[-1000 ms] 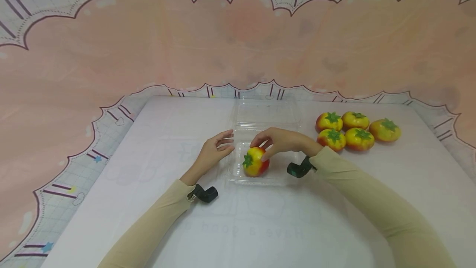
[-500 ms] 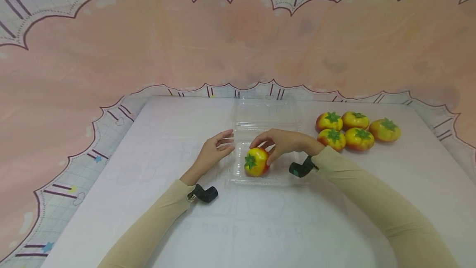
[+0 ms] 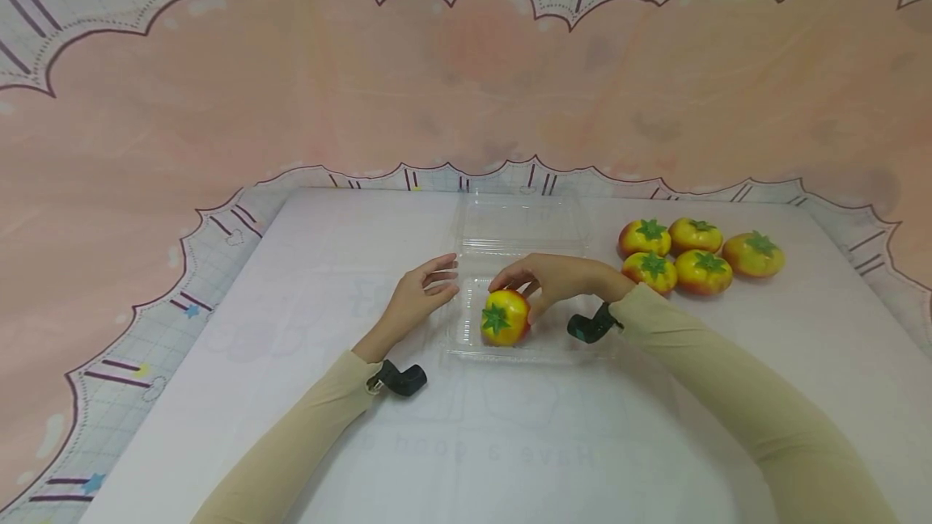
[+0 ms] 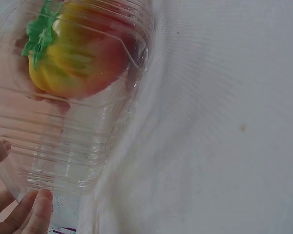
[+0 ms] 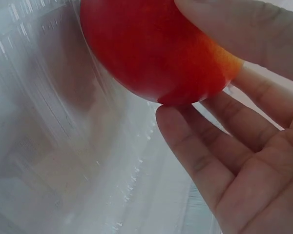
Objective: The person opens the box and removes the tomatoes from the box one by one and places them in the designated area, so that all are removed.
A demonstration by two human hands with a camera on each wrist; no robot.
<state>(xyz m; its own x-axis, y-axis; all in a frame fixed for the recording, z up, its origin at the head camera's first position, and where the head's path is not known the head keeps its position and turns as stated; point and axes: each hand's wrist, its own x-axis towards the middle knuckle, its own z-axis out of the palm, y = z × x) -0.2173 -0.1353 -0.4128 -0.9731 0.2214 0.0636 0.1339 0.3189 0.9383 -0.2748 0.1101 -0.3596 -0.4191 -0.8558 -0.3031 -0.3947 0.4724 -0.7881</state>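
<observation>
In the head view my right hand (image 3: 557, 277) holds a yellow-and-red toy persimmon (image 3: 506, 319) with a green leafy top, inside the left part of a clear plastic clamshell box (image 3: 561, 340). The right wrist view shows the thumb on one side of the persimmon (image 5: 146, 44) and fingertips against the other. The persimmon is tilted, its leafy top facing the near side. My left hand (image 3: 418, 297) is at the box's left wall, fingers extended and lightly bent. In the left wrist view its fingertips (image 4: 41, 202) touch or nearly touch the box edge.
The box's lid (image 3: 520, 221) lies folded back behind its base. To the right, several more toy persimmons (image 3: 702, 272) sit grouped on the white table (image 3: 349, 459). A patterned cloth (image 3: 466, 87) hangs behind the table.
The persimmon has shifted slightly right within the box and turned, so more of its leafy top faces the viewer. My right hand moved slightly right and down with it; my left hand stayed still.
</observation>
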